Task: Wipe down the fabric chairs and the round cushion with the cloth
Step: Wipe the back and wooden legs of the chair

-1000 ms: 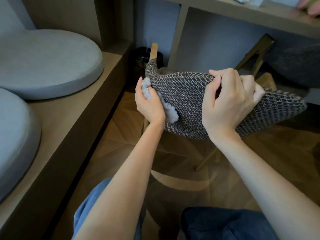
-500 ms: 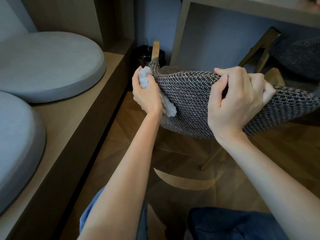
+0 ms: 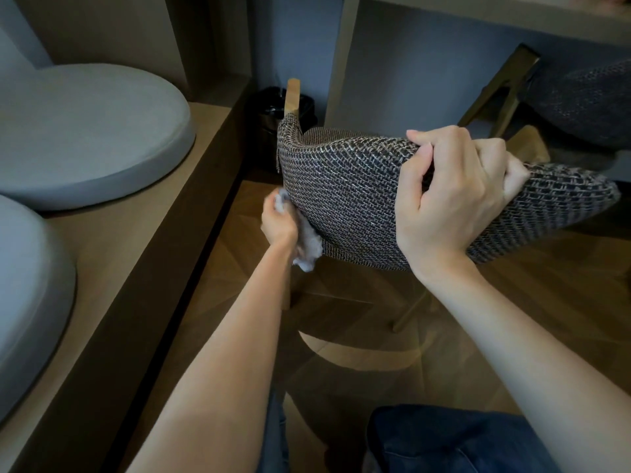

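A chair with dark woven fabric [image 3: 348,199] and wooden legs stands in front of me on the wood floor. My right hand [image 3: 450,199] grips the top edge of its backrest, fingers curled over the rim. My left hand [image 3: 278,223] holds a fluffy light grey cloth [image 3: 309,247] bunched against the lower left side of the backrest's rear face; this hand is motion-blurred. A round grey cushion [image 3: 85,134] lies on the wooden bench at the left, with part of another [image 3: 30,295] nearer me.
The wooden bench [image 3: 136,268] runs along my left. A black bin [image 3: 273,131] sits in the corner behind the chair. A desk [image 3: 478,15] spans the top right, and a second woven chair [image 3: 580,100] is tucked beneath it. My knees in jeans are at the bottom.
My left hand has moved the cloth down the left side of the backrest, from near the top corner to the lower edge. The right hand keeps its grip on the top edge.
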The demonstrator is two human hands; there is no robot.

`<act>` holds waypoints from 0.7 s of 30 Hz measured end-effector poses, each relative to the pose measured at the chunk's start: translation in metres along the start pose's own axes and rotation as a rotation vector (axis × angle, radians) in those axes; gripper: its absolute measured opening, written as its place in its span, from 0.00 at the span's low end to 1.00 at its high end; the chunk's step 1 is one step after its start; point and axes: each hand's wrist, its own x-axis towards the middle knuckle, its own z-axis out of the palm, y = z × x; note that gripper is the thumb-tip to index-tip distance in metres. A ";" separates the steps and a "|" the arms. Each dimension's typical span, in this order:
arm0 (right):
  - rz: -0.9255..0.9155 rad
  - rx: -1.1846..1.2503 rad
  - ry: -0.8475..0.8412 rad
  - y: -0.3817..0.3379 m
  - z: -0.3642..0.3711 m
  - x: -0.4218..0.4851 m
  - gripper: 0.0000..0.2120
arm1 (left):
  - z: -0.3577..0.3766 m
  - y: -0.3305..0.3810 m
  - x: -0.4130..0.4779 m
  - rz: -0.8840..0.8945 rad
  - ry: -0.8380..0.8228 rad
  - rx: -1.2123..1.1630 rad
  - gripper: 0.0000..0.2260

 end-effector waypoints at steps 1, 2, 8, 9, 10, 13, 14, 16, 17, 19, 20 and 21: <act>0.001 0.004 0.001 0.000 0.000 0.000 0.12 | 0.001 -0.005 -0.005 -0.082 -0.028 -0.028 0.14; 0.001 0.006 0.000 0.000 0.000 0.001 0.12 | 0.003 -0.008 -0.012 -0.143 -0.019 -0.080 0.14; -0.010 0.013 -0.029 -0.001 -0.004 0.003 0.11 | 0.015 0.035 -0.069 0.184 0.280 -0.312 0.12; -0.009 0.015 -0.031 -0.001 -0.005 0.003 0.11 | 0.016 0.042 -0.074 0.248 0.275 -0.328 0.12; -0.009 0.015 -0.035 -0.002 -0.006 0.003 0.11 | 0.015 0.050 -0.078 0.301 0.275 -0.344 0.12; -0.001 0.021 -0.051 -0.002 -0.008 0.004 0.11 | 0.015 0.075 -0.104 0.432 0.286 -0.391 0.11; 0.001 0.019 -0.056 -0.002 -0.008 0.005 0.11 | 0.016 0.081 -0.115 0.480 0.278 -0.387 0.11; -0.003 0.025 -0.066 -0.001 -0.010 0.005 0.11 | 0.022 0.084 -0.133 0.592 0.242 -0.344 0.11; -0.012 0.038 -0.072 0.000 -0.011 0.006 0.11 | 0.024 0.081 -0.139 0.654 0.231 -0.318 0.11; -0.051 0.071 -0.091 0.003 -0.014 0.008 0.11 | 0.028 0.070 -0.143 0.775 0.235 -0.257 0.12; -0.076 0.088 -0.106 0.006 -0.016 0.010 0.12 | 0.030 0.063 -0.142 0.816 0.233 -0.223 0.11; -0.099 0.103 -0.124 0.010 -0.017 0.010 0.12 | 0.031 0.055 -0.141 0.833 0.222 -0.192 0.11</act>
